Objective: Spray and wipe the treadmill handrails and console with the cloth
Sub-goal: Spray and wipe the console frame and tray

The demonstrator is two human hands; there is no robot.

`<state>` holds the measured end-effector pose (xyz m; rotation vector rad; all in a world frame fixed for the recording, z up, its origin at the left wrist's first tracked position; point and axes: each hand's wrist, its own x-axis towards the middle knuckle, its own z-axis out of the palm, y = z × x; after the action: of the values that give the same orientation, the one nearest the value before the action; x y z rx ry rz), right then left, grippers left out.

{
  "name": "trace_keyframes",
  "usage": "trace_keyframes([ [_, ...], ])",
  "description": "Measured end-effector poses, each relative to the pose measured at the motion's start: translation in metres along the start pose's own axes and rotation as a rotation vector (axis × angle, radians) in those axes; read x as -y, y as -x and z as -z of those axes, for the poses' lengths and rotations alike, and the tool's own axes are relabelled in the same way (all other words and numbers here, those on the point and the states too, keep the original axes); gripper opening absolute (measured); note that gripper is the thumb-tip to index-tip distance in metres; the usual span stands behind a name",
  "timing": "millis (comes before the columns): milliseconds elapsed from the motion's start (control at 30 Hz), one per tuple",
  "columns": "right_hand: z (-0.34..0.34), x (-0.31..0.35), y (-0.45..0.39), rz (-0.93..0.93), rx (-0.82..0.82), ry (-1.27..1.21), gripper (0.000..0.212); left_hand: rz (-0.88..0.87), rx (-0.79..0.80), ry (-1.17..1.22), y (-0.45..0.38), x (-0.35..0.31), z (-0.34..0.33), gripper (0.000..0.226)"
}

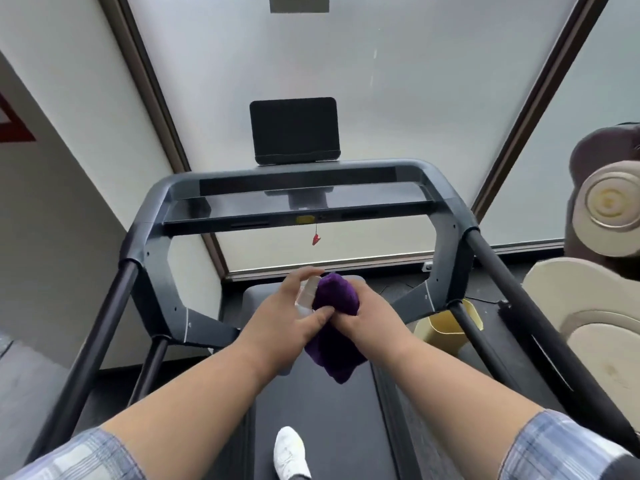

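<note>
Foreground: white shoe [289, 452] on the treadmill belt [332, 427], nearest the camera.
Surroundings: yellow bin [446, 323] right of the belt; beige machine [588, 306] further right.
Room: frosted window [346, 64] beyond the belt's front end.
Console [298, 202]: dark, glossy, above the belt's front end.
Handrails [519, 306]: black, flanking the belt.
Left hand [287, 317]: fingers curled round clear spray bottle [308, 294].
Right hand [370, 313]: grips bunched purple cloth [334, 299] above the belt.

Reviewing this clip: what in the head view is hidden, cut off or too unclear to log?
- Small clear spray bottle: mostly covered by the left hand; nozzle direction and fill level unreadable.
- Purple terry cloth: middle hidden in the right hand grip.
- White paper notice on the frosted window: cut off by the top edge.
- Black treadmill console: markings too small.
</note>
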<state>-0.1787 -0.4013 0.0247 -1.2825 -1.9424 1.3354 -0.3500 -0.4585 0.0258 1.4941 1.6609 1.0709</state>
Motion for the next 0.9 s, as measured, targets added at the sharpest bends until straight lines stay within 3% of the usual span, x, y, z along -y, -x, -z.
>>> trace_keyframes([
  [167,-0.013,0.024,-0.095,0.013,0.043,-0.015,0.041,0.055,0.044,-0.018,-0.091,0.024,0.042,0.053],
  [567,0.020,0.014,-0.207,-0.057,-0.106,-0.036,0.076,0.091,0.211,-0.130,-0.228,0.023,0.064,0.056],
  [700,0.041,0.001,-0.237,-0.042,-0.185,0.166,0.110,0.123,0.179,-0.121,-0.262,0.024,0.054,0.047],
  [900,0.104,-0.005,-0.312,0.185,-0.207,0.491,0.113,0.230,0.135,-0.059,-0.326,0.015,0.033,0.044],
])
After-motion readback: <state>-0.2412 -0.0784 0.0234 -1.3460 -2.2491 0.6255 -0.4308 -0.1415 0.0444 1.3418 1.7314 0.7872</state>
